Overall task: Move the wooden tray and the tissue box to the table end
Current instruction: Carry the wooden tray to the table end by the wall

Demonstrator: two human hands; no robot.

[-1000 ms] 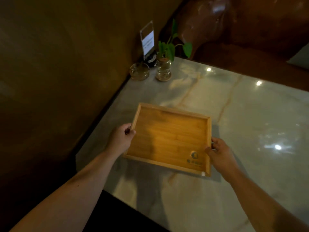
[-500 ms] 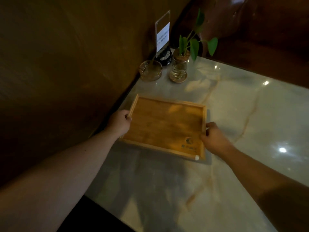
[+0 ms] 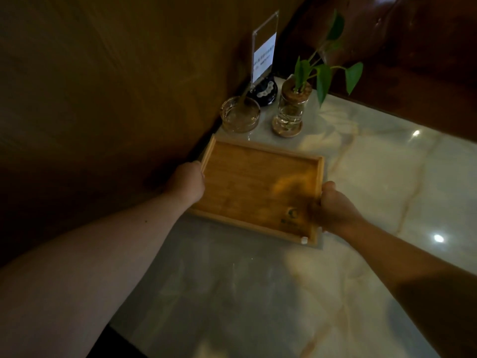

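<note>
Already the wooden tray [image 3: 258,187] is sitting just before the glass ashtray [image 3: 240,114], both hands' fingers closing on its side rims, left hand [image 3: 188,182] and right hand [image 3: 335,205], while no tissue box is showing.

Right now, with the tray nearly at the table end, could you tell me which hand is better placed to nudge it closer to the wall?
Probably the right hand: it grips the wooden tray on its open side; the left hand sits against the wall.
</note>
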